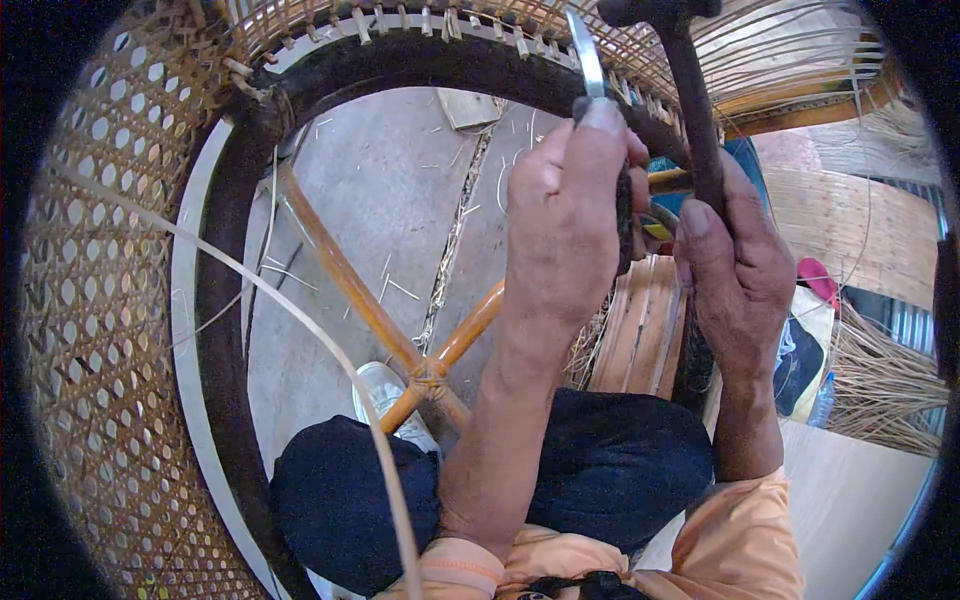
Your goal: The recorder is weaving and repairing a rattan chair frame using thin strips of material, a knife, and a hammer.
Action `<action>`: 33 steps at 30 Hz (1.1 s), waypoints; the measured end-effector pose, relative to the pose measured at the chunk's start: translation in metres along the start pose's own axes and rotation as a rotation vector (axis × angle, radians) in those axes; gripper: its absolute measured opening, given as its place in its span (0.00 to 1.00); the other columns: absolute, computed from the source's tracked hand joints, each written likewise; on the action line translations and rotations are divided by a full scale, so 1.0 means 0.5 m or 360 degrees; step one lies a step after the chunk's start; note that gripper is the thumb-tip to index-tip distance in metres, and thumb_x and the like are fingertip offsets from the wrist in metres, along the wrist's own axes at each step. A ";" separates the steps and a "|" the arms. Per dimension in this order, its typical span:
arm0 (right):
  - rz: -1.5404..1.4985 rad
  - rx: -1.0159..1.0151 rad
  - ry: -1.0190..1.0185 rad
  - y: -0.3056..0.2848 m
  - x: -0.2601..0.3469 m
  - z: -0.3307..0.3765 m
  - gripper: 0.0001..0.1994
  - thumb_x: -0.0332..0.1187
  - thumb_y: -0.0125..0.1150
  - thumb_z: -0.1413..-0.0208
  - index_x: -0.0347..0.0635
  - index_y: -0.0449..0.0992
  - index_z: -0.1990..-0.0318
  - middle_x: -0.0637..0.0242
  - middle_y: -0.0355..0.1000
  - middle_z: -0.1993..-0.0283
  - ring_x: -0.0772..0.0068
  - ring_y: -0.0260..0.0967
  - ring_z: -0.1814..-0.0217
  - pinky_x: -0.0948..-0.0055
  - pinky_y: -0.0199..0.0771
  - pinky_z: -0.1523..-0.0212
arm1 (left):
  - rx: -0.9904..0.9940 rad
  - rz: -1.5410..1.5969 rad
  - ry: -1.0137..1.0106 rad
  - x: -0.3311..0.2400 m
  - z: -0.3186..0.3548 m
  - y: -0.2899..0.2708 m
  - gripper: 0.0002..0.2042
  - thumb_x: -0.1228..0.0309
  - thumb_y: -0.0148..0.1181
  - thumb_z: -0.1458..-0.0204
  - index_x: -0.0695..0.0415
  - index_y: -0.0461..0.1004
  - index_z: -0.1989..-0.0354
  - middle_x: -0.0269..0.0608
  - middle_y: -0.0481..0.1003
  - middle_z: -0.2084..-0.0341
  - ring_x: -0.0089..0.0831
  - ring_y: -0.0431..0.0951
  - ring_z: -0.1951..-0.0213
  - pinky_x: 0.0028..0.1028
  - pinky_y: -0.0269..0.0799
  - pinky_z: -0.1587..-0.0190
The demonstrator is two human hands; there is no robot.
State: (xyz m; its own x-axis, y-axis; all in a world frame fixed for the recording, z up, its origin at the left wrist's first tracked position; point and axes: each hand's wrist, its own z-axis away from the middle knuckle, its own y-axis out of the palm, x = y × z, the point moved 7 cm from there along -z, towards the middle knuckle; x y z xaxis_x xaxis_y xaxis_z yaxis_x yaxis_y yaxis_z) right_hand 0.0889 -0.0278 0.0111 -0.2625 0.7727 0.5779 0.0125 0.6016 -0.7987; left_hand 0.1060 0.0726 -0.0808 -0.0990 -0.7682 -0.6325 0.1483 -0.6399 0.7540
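Observation:
My left hand [565, 210] is closed around a knife [587, 58], its bright blade pointing up and away, the thumb lying along its base. Most of the knife's handle is hidden by the fingers. To the right, my right hand [738, 270] grips a hammer [692, 95] by its dark handle, the head raised near the top edge. Both hands are over the right part of a dark curved seat frame [400, 72]. Along that frame's far side, short cut cane ends [455, 22] stick out in a row.
An open-weave cane panel [120, 330] rises at the left. A long pale cane strand [300, 315] arches across the left side. Crossed rattan braces [345, 270] lie below the frame. Cane scraps litter the floor [350, 190]. A bundle of strands [885, 380] lies at the right.

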 end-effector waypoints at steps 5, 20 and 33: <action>0.0034 -0.0052 -0.0049 -0.009 -0.004 0.002 0.17 0.31 0.53 0.43 0.37 0.67 0.46 0.58 0.74 0.59 0.69 0.73 0.59 0.73 0.70 0.56 | 0.0016 -0.0061 0.0081 -0.004 -0.005 -0.004 0.20 0.52 0.44 0.44 0.58 0.70 0.68 0.34 0.70 0.83 0.21 0.67 0.86 0.19 0.63 0.84; -0.0084 0.0064 -0.0159 0.020 0.017 -0.021 0.17 0.29 0.52 0.43 0.37 0.67 0.46 0.57 0.73 0.58 0.69 0.71 0.57 0.73 0.69 0.54 | -0.0096 0.0048 0.0008 -0.016 -0.012 -0.011 0.19 0.53 0.43 0.42 0.58 0.70 0.67 0.34 0.70 0.85 0.20 0.67 0.87 0.17 0.63 0.85; 0.0145 -0.0172 0.0040 -0.068 -0.030 0.035 0.16 0.28 0.52 0.44 0.36 0.67 0.48 0.55 0.72 0.56 0.66 0.72 0.56 0.73 0.70 0.55 | 0.0090 -0.0050 -0.0039 0.039 -0.010 0.019 0.19 0.54 0.42 0.42 0.60 0.67 0.68 0.36 0.68 0.85 0.24 0.67 0.86 0.22 0.64 0.84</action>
State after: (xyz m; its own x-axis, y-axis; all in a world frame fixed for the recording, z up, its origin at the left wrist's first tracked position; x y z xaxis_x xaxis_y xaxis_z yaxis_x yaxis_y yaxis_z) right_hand 0.0756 -0.0634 0.0267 -0.2314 0.8292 0.5088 0.1397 0.5459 -0.8262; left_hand 0.1106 0.0514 -0.0869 -0.1267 -0.7476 -0.6519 0.0892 -0.6632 0.7432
